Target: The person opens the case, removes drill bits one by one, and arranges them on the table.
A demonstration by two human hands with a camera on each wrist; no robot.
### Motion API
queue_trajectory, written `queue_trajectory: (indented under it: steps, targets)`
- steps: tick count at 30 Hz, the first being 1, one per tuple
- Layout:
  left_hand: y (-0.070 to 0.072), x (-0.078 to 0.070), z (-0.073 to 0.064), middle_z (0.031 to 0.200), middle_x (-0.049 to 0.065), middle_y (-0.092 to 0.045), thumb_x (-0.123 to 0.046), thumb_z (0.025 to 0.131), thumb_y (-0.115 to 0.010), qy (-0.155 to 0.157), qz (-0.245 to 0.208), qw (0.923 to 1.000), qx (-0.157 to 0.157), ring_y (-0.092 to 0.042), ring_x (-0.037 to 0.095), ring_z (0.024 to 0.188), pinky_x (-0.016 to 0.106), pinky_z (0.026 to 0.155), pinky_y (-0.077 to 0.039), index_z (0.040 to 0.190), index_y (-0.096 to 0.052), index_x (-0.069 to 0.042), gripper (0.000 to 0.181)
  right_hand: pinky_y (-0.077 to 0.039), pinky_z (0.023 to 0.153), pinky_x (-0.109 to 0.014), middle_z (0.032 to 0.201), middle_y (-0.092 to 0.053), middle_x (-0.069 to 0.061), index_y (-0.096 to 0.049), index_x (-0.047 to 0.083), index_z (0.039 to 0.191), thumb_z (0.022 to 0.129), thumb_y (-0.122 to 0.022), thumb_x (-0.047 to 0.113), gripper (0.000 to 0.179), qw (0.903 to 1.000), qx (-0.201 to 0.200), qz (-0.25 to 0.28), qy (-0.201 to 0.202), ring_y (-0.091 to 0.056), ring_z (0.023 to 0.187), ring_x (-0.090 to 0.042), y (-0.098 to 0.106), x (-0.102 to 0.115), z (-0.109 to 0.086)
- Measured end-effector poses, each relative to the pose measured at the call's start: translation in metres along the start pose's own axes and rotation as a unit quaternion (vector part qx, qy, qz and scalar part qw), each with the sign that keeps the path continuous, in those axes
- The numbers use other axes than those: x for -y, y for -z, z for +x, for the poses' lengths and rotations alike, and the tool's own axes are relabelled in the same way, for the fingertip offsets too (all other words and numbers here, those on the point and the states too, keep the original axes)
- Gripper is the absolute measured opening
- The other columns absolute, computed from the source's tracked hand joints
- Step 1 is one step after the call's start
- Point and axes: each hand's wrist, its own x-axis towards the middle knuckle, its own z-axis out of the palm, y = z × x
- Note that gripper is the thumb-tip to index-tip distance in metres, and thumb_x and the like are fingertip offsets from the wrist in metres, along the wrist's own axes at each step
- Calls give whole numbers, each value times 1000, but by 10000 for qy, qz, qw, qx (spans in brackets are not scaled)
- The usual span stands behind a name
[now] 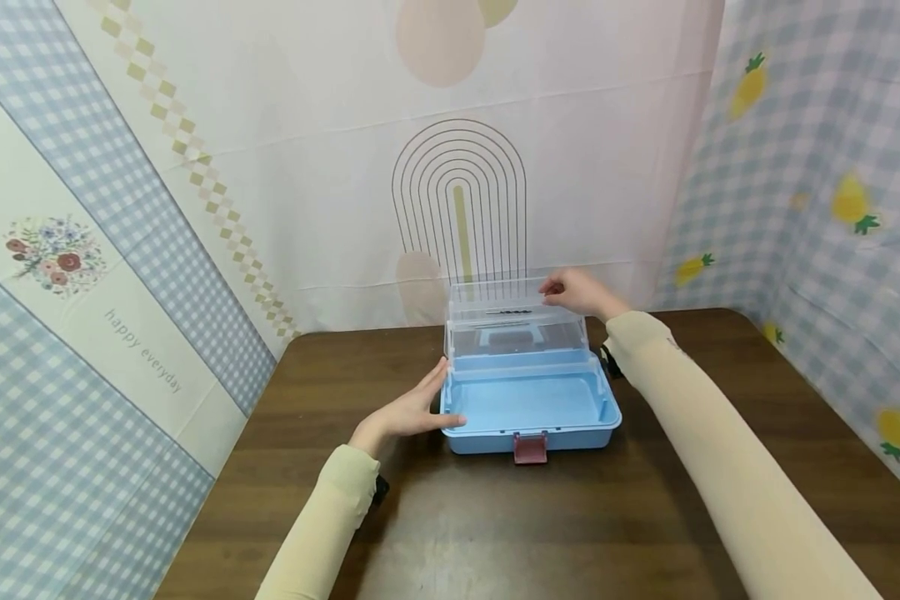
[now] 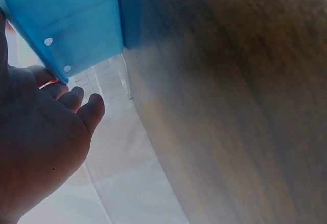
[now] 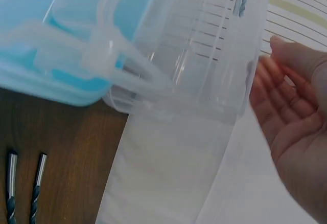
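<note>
We found the blue box on the desk, front latch hanging down, clear trays raised at the back. The left hand lay at the box's left front corner, thumb on the rim, fingers along the side; its grip was released, touching rather than clasping. The right hand was at the upper tray, fingers loosely bent; we saw nothing held in its grip and could not confirm contact with the tray.

In our judgement, work at the raised tray called for light fingers: a hard push there could have tipped the box or swung the trays, so the left hand was well placed to steady it. Bits were best laid flat and lengthwise, clear of the tray's edge.

As to contents, the upper tray held dark bits, their count unclear. The blue base showed none. Two loose bits lay side by side on the desk, near the box's right side.
</note>
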Motion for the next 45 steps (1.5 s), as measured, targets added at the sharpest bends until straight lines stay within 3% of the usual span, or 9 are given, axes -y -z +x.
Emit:
queue_trajectory:
  steps: [6,13,21,30,40,45]
  targets:
    - [-1,1,1,169,3,11,-52,92,-70,-49,7,10000,-10,0,20,154,50,120,-17,163,0,-20,105,-50,91,-51,112,-66,-27,-66,-11,116,96,-67,4,25,9990,-59,194,-391,-62,104,-39,-7,1,-4]
    - [-4,2,2,169,-1,12,-53,92,-70,-11,-19,10000,27,1,19,153,49,120,-17,163,0,-20,105,-49,94,-51,117,-67,-26,-67,-9,120,96,-70,9,30,9980,180,177,-580,-62,108,-39,-12,2,-6]
    - [-3,3,3,169,4,11,-53,92,-70,-28,9,10000,-36,0,20,153,49,120,-17,163,0,-20,105,-48,96,-51,120,-67,-25,-67,-8,122,96,-70,13,34,9984,228,183,-482,-62,111,-39,-14,3,0]
    - [-2,2,1,169,0,12,-53,92,-69,-18,2,10000,-34,0,20,154,50,120,-18,164,0,-20,105,-48,97,-50,123,-68,-22,-69,-5,124,98,-69,17,34,9978,362,277,-481,-62,114,-38,-20,10,7]
    - [-3,4,2,169,1,12,-52,93,-69,-5,-17,10000,-35,0,19,153,49,120,-17,163,0,-20,104,-52,92,-46,112,-72,-21,-72,-7,115,94,-71,8,26,9995,256,-75,-173,-67,104,-37,-31,14,18]
    - [-1,2,2,168,-4,13,-51,92,-70,31,-31,10000,-43,0,17,153,47,120,-17,163,1,-20,104,-53,90,-46,107,-73,-21,-74,-7,108,93,-71,5,19,9996,145,-167,-158,-67,101,-37,-34,14,20]
